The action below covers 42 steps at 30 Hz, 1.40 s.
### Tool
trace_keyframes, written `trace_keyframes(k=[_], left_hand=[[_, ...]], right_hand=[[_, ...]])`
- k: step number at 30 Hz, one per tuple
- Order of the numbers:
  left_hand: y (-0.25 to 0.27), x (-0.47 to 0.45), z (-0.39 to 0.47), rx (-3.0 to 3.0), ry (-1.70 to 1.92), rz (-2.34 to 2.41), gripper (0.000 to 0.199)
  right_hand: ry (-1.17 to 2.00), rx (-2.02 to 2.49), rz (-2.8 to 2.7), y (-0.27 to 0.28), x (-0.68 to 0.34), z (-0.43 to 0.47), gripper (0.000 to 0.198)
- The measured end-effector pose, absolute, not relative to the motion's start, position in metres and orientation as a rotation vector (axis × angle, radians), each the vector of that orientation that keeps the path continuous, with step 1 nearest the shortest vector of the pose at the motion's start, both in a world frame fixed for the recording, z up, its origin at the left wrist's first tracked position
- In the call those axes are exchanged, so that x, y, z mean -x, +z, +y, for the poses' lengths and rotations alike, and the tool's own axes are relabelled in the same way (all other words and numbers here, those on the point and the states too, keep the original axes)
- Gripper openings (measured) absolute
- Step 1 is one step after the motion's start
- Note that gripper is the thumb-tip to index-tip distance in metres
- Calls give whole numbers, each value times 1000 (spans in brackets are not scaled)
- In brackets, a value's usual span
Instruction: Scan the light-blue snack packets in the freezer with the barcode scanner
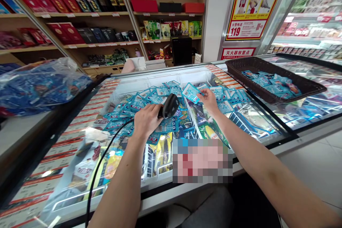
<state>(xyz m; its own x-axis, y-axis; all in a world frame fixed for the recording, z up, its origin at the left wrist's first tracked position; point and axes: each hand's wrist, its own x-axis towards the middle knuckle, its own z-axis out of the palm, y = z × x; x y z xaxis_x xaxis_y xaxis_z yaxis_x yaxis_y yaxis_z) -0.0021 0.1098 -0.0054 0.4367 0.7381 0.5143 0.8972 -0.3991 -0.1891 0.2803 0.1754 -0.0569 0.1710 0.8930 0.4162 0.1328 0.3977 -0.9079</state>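
My left hand (147,120) is wrapped round the handle of a black barcode scanner (171,106), whose cable (103,160) runs down along my forearm. The scanner's head tilts toward the right. In my right hand (207,99) a small blue packet (190,92) is pinched by its lower right edge, with a white barcode panel facing up. Packet and scanner are apart, a short way from each other. Beneath both hands, many similar blue packets (128,105) lie spread over the glass top of a chest freezer.
A brown basket (269,94) holding more blue packets stands on the glass at right. A clear plastic bag (40,87) full of blue packs lies at left. Wire dividers and frozen goods show through the glass. Stocked shelves (91,45) line the back wall.
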Motion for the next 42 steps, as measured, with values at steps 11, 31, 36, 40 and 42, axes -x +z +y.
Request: trace_keyframes(k=[11,31,36,40,42], left_hand=[[-6,2,111,2338,-452,-1317,30],[-4,-2,108,2346,-444,-1319,30],[-3,-2,107,2364,-440,-1334,30],[-3,-2,108,2365,-443,-1327,30],[-3,-2,108,2359,-441,-1314,29]], right_hand=[[740,1027,-1318,-58,-278,176,34],[617,1050,-1403,-58,-276,176,34],[627,1037,-1396,-56,-276,174,35],[642,1021,-1392,-55,-276,173,34],[638,1029,-1392,-55,-276,173,34]])
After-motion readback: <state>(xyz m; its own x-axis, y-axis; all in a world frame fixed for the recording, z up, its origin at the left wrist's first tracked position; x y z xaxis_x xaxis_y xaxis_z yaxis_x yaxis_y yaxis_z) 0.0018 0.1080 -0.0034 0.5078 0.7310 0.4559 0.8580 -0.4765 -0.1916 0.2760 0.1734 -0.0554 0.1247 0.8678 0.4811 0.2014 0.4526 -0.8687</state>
